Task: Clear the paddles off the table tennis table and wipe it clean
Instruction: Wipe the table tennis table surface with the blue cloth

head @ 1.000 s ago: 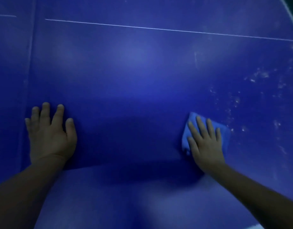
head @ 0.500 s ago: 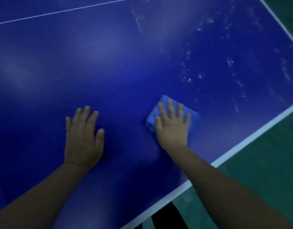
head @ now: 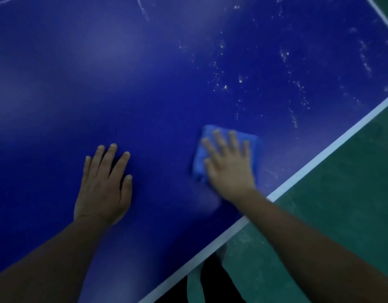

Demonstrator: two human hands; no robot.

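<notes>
while two bare arms reach up from the bottom of the frame, the left hand lies flat on the blue table, left of the middle, with its fingers straight and a little apart. right of the middle, the right hand presses flat on a folded blue cloth, fingers spread. the table's white edge line runs just beside the cloth, with green floor at lower right. white specks dot the upper right. no paddles show.
</notes>
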